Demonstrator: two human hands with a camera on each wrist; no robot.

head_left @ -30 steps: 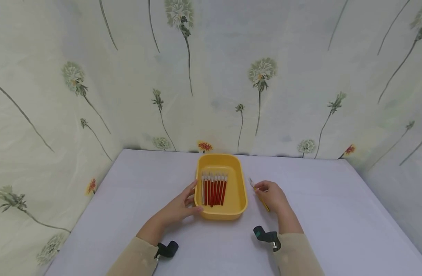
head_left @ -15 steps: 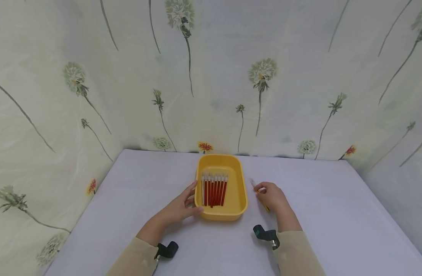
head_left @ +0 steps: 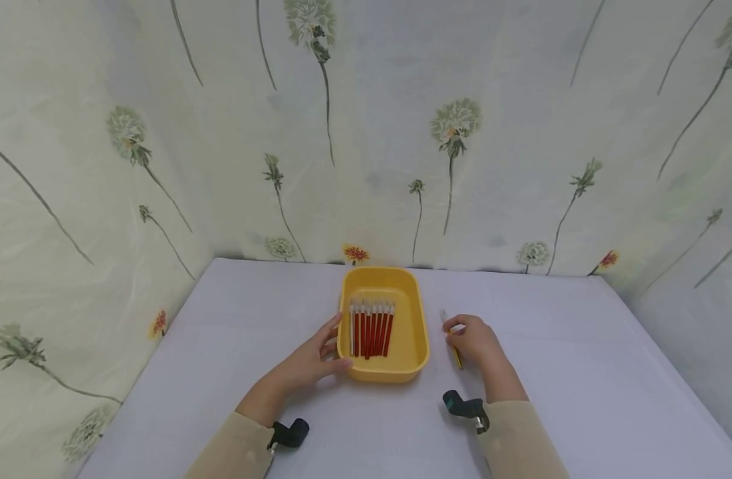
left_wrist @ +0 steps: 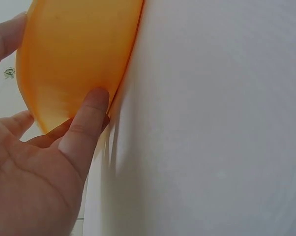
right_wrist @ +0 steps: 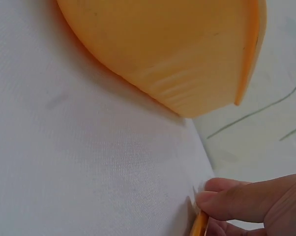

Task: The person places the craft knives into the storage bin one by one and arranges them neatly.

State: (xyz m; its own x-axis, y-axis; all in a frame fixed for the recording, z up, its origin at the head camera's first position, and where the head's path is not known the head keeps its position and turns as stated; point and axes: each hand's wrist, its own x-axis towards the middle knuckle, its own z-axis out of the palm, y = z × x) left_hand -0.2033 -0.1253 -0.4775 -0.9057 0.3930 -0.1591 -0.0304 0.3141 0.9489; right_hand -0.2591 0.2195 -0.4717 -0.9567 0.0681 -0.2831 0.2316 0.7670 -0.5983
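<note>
A yellow plastic tray (head_left: 410,319) stands in the middle of the white table. Inside it lies a row of slim red-handled paintbrushes (head_left: 374,332) with pale tips pointing away from me. My left hand (head_left: 306,362) holds the tray's left side, thumb at the front corner and fingers against the outer wall (left_wrist: 64,64). To the right of the tray, my right hand (head_left: 473,339) pinches a slim yellow-handled paintbrush (head_left: 457,356) between thumb and fingers. Its pale tip points away and its yellow end (right_wrist: 199,223) toward me, low over the table; the fingers cover its middle.
The white cloth-covered table (head_left: 581,359) stretches to both sides of the tray. Behind it hangs a pale backdrop (head_left: 377,133) printed with dandelions, also along the left and right edges. The tray's far end sits near the table's back edge.
My right hand has shifted slightly right, and the yellow paintbrush has turned so its tip lies farther right, more in line with straight ahead. Left hand and tray have stayed put.
</note>
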